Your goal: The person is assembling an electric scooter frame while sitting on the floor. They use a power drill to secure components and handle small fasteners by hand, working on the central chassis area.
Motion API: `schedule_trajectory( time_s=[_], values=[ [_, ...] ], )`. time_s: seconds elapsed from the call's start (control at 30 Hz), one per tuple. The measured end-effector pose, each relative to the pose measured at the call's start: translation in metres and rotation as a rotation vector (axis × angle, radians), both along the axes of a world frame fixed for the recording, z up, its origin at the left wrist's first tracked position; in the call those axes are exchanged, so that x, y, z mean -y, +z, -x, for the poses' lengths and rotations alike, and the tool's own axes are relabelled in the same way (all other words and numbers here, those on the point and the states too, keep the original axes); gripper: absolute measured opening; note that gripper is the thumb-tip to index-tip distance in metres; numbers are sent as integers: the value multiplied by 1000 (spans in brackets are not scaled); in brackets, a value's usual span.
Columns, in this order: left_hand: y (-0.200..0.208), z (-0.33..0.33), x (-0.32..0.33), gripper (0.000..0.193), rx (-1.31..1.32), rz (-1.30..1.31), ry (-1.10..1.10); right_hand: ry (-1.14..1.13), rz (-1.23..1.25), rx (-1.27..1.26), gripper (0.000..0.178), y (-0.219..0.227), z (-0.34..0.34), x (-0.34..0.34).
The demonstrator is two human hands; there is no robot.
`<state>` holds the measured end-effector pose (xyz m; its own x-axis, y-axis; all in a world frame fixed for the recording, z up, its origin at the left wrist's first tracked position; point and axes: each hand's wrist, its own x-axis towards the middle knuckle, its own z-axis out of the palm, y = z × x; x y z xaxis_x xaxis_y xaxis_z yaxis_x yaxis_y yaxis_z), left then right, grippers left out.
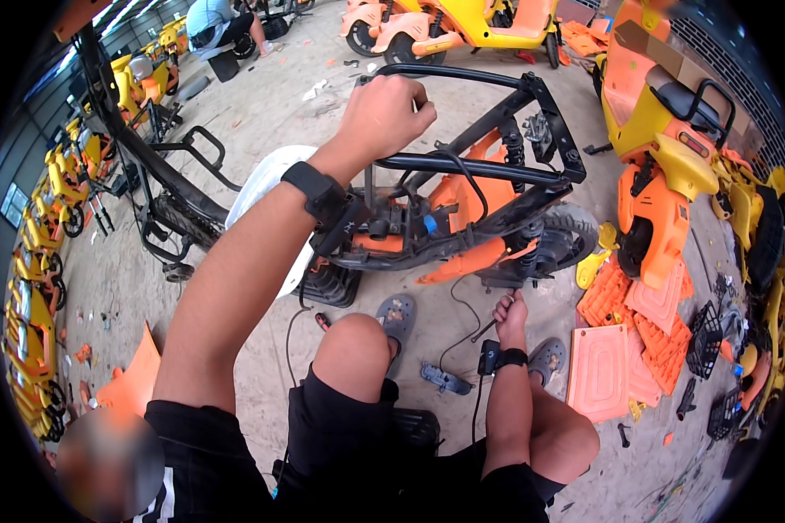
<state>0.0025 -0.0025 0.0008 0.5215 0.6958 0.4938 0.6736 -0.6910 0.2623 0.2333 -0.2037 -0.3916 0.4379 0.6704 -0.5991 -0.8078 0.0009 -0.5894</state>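
A stripped scooter frame (497, 179) of black tubes stands before me, with orange panels (475, 196) inside it. My left hand (384, 113) is closed at the left end of its upper tubes, thumb curled in; the undersides of the fingers are hidden. Low by the rear wheel (574, 234), my right hand (508, 312) is closed around a thin dark rod-shaped tool (485, 331), whose end points down and left. The tool's upper end is hidden near the wheel hub. A black pedal-like part (446, 378) lies on the floor between my feet.
Orange panels (598, 373) and black baskets (705, 340) lie at the right, below a yellow-orange scooter (667, 174). A black bare frame (161, 174) stands left. Behind, a person (214, 30) sits near more scooters (471, 26). Cables (290, 349) hang near my knees.
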Motion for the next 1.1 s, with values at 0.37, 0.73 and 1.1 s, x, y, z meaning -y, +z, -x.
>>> schedule_trajectory(
  time_s=[0.37, 0.73, 1.1],
  values=[
    [-3, 2, -2, 28, -25, 10, 22, -22, 15, -175, 26, 3, -7, -2],
    [-2, 0, -1, 28, -22, -4, 8, -32, -195, -295, 29, -15, -13, 1],
    [-3, 1, -7, 27, -16, -29, -10, -42, -207, -298, 34, -14, -10, 2]
  ],
)
